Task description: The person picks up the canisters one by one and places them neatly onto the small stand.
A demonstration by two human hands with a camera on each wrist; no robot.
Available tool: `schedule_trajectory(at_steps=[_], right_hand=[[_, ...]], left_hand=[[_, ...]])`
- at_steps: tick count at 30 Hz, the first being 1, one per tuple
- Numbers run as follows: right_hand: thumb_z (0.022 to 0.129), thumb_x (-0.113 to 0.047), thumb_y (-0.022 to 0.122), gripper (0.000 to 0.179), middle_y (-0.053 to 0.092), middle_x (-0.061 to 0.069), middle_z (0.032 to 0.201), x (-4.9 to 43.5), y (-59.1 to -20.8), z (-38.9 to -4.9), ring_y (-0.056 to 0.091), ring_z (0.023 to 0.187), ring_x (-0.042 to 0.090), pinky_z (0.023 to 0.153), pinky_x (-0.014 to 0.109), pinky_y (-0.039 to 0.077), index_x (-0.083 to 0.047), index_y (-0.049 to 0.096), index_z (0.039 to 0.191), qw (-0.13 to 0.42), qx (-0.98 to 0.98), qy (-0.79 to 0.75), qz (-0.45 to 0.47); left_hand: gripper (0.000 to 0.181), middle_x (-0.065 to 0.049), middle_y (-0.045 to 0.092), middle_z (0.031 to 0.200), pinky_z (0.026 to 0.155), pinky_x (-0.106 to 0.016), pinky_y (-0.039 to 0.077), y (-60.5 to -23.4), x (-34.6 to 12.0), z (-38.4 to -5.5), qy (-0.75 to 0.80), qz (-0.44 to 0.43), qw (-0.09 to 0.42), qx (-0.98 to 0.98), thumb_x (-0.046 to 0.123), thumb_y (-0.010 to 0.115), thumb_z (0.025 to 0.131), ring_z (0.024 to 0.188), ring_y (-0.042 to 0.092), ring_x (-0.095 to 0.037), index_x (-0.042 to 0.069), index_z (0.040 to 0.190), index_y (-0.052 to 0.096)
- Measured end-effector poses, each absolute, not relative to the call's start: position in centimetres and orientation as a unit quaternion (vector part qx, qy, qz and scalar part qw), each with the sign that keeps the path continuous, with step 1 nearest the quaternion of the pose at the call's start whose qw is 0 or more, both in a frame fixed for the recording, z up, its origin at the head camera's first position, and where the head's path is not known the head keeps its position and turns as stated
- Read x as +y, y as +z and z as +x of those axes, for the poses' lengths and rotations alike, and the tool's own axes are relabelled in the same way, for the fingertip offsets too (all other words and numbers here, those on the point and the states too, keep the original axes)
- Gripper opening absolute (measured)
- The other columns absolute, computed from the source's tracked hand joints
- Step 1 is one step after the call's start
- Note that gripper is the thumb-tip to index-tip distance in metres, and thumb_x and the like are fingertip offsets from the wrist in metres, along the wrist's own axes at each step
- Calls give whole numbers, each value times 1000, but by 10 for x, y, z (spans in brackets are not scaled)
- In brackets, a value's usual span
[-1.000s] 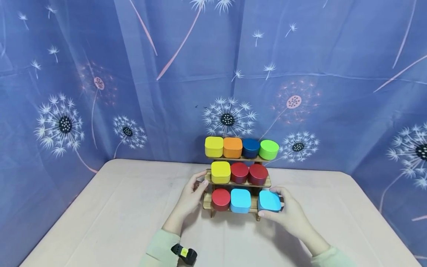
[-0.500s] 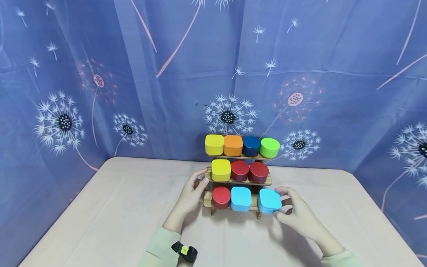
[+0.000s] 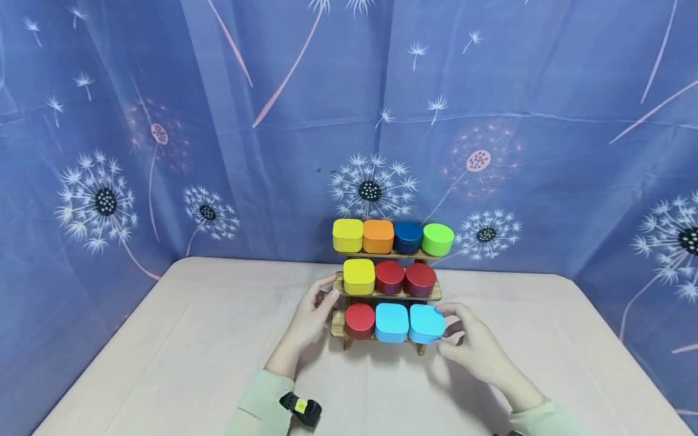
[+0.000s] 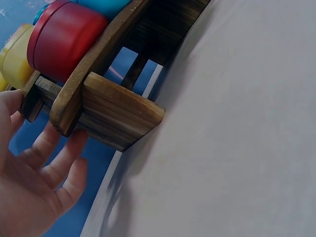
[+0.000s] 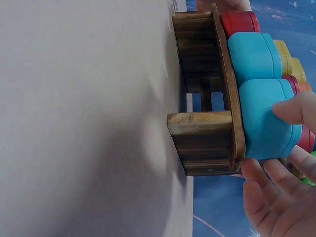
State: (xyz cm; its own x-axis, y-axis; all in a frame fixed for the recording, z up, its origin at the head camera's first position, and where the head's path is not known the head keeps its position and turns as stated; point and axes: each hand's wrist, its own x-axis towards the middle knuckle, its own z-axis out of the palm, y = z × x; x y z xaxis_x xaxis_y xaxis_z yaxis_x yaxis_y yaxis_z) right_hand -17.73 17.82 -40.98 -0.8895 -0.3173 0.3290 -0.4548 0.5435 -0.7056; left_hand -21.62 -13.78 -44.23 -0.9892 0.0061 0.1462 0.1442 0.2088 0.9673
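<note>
A three-step wooden display stand [image 3: 337, 324] carries rows of small lidded tins. My left hand [image 3: 309, 316] grips the left end of its middle shelf between thumb and fingers; in the left wrist view, other fingers [image 4: 64, 165] spread below, beside the bottom shelf. With my right hand [image 3: 473, 345] I hold a square light-blue tin [image 3: 427, 323] at the bottom shelf's right end. The right wrist view has the thumb on this tin's front and fingers at its right side. Left of it, right alongside, stands another square light-blue tin [image 3: 391, 323], then a round red tin [image 3: 360, 321].
The middle shelf bears a yellow square tin [image 3: 358, 276] and two dark red round ones. On top are yellow, orange [image 3: 378, 236], navy and lime green [image 3: 438, 239] tins. A pale cloth covers the table [image 3: 180, 345]; a blue dandelion-print curtain [image 3: 289, 181] hangs behind.
The right-hand blue tin has moved left along the bottom shelf, closing the gap to its neighbour. My right hand's thumb has shifted from its front left toward its right side. The left hand stays put.
</note>
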Motion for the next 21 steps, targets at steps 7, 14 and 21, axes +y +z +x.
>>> schedule_trajectory(at_steps=[7, 14, 21], right_hand=[[74, -5, 73, 51, 59, 10, 116, 172, -411, -181, 61, 78, 14, 58, 23, 47, -10, 54, 121, 76, -877, 419, 222], [76, -24, 79, 46, 65, 4, 108, 185, -414, -184, 61, 88, 17, 72, 33, 50, -8, 60, 115, 149, -901, 338, 227], [80, -42, 73, 66, 57, 15, 129, 214, -400, -196, 51, 119, 37, 95, 56, 41, -6, 51, 130, 158, -929, 248, 224]], left_hand=[[37, -12, 62, 88, 64, -37, 50, -443, -145, -217, -612, -50, 60, -787, 32, 53, 97, 82, 57, -19, 26, 134, 51], [37, -7, 65, 94, 62, -34, 52, -435, -160, -214, -538, -67, 59, -838, 34, 58, 94, 82, 59, -19, 30, 130, 55], [56, -10, 55, 134, 96, -56, 42, -419, -182, -209, -331, -103, 118, -931, 54, 49, 93, 116, 56, -33, 31, 143, 40]])
